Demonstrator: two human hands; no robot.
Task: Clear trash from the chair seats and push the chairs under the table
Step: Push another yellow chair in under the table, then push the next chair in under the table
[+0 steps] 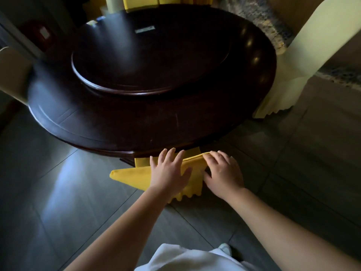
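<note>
A chair in a yellow cover (132, 176) stands right in front of me, its backrest top at the near edge of the round dark wooden table (109, 122). The seat is hidden under the tabletop. My left hand (170, 171) lies flat on the top of the backrest with its fingers spread. My right hand (222, 173) rests on the same backrest to the right, fingers bent over its top edge. No trash shows in view.
A round turntable (93, 83) sits in the middle of the tabletop. A chair in a cream cover (304, 55) stands at the table's right side, and another yellow-covered chair (136, 0) is at the far side. Grey floor tiles (58, 192) surround the table.
</note>
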